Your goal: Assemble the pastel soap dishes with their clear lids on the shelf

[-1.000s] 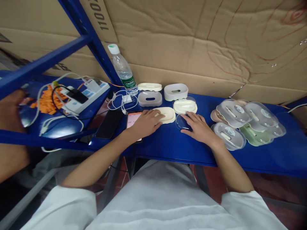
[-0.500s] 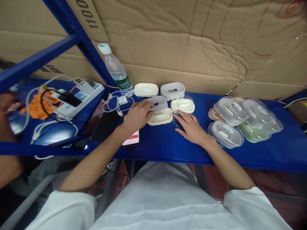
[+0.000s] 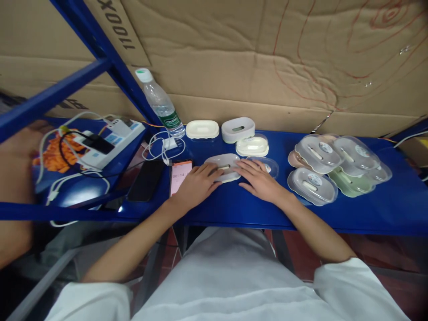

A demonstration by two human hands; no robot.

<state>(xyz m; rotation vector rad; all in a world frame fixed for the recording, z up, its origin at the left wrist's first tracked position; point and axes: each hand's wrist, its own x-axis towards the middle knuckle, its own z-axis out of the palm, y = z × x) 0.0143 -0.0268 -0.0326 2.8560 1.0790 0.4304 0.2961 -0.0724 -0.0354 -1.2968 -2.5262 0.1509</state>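
Note:
A grey oval soap dish [image 3: 223, 161] with a central slot sits over a cream base, whose rim shows along the lower edge. My left hand [image 3: 199, 182] grips its left side, fingers across the grey top and thumb near the front rim. From the right, my right hand [image 3: 260, 179] holds the other end with its fingertips on the edge. Partly under that hand lies a clear lid [image 3: 271, 166] with a round sticker. Behind stand a cream piece [image 3: 202, 129], a grey slotted piece [image 3: 238, 128] and a cream piece under a clear cover [image 3: 252, 146].
Several lidded soap dishes [image 3: 312, 185] are piled at the right. A water bottle [image 3: 163, 107], a white cable [image 3: 154, 145], a phone with a lit timer [image 3: 180, 171] and a dark phone [image 3: 145, 180] stand left. Farther left are a power strip [image 3: 112, 145] and another person's arm [image 3: 15, 187].
My left hand has brought the grey slotted piece down onto the cream base. My right hand has moved left from the clear lid to the dish's edge.

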